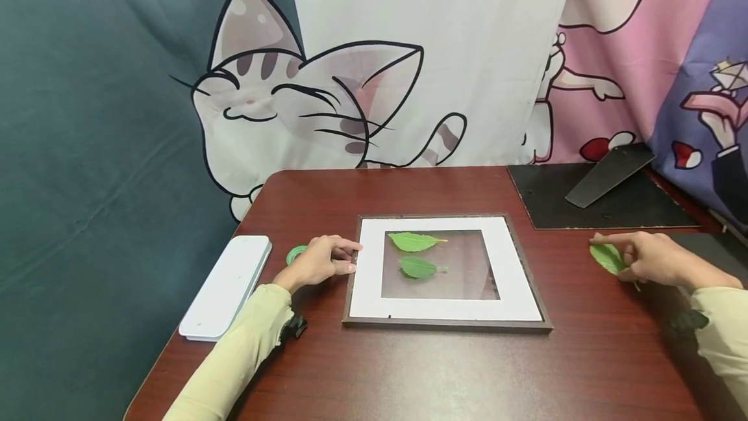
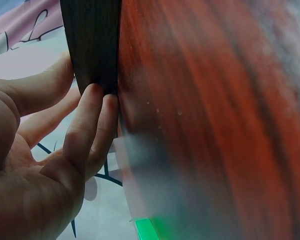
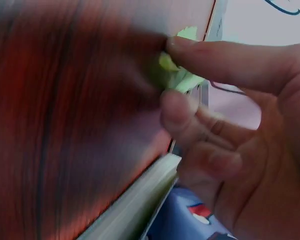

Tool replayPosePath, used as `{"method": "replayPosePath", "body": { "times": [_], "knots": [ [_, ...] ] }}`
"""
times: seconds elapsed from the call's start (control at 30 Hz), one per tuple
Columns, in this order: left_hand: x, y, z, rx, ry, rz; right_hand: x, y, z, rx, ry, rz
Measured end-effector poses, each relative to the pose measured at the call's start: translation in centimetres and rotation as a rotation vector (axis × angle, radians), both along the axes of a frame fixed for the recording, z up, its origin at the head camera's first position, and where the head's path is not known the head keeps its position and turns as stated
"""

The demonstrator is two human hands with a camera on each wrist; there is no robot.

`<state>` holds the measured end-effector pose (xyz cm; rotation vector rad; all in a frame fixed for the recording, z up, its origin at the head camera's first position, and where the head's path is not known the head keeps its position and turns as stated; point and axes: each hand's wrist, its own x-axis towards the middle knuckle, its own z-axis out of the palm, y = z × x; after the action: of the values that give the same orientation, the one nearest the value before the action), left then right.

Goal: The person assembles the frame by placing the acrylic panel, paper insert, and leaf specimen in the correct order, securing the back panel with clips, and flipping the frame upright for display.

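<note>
A picture frame with a white mat lies flat on the table. Two green leaves, an upper leaf and a lower leaf, show in its window, stems to the right. My left hand touches the frame's left edge with its fingertips; close up, the fingers rest against the dark frame side without curling round it. Off to the right, my right hand pinches another green leaf between thumb and fingers just above the table. Fingers partly hide that leaf.
A black backing board with a slanted stand leg lies at the back right. A white flat case is on the left, and a green tape roll sits partly behind the left hand. A dark flat object lies beyond the right wrist.
</note>
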<state>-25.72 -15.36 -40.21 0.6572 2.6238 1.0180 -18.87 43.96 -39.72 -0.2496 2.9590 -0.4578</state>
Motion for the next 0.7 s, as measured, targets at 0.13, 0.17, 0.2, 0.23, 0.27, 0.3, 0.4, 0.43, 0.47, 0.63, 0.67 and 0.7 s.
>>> {"method": "replayPosePath", "body": {
  "times": [0.13,0.17,0.2,0.23,0.27,0.3,0.4,0.43,0.47,0.63,0.67,0.7],
  "knots": [
    [0.0,-0.1,-0.2,-0.007,-0.004,0.0,-0.4,-1.4,-0.4,-0.041,0.081,0.082],
    [0.0,-0.1,-0.3,-0.008,-0.004,-0.002,-0.5,-1.8,-0.4,-0.051,0.094,0.093],
    [0.0,-0.2,-0.3,-0.01,0.001,-0.006,-0.6,-2.1,-0.4,-0.057,0.106,0.105],
    [-0.1,-0.2,-0.3,-0.01,0.0,-0.006,-0.8,-2.5,-0.4,-0.057,0.12,0.114],
    [-0.1,-0.1,-0.4,-0.009,-0.001,-0.006,-0.9,-2.9,-0.3,-0.055,0.131,0.121],
    [-0.1,-0.2,-0.4,-0.007,-0.002,-0.008,-1.0,-3.3,-0.2,-0.051,0.143,0.127],
    [-0.1,-0.1,-0.3,-0.005,0.001,-0.008,-1.5,-4.3,0.2,-0.047,0.156,0.152],
    [-0.1,-0.1,-0.3,-0.006,0.003,-0.007,-1.7,-4.6,0.4,-0.044,0.161,0.161],
    [-0.1,-0.1,-0.2,-0.003,0.0,-0.005,-1.8,-5.0,0.6,-0.051,0.155,0.168],
    [-0.1,-0.1,-0.1,-0.003,0.003,-0.003,-2.5,-6.3,1.6,-0.119,0.121,0.206],
    [-0.1,-0.1,-0.1,-0.001,-0.002,0.0,-2.6,-6.6,1.8,-0.137,0.112,0.212],
    [0.0,-0.1,-0.1,0.0,-0.001,0.0,-2.8,-6.9,2.0,-0.153,0.106,0.22]
  ]
}}
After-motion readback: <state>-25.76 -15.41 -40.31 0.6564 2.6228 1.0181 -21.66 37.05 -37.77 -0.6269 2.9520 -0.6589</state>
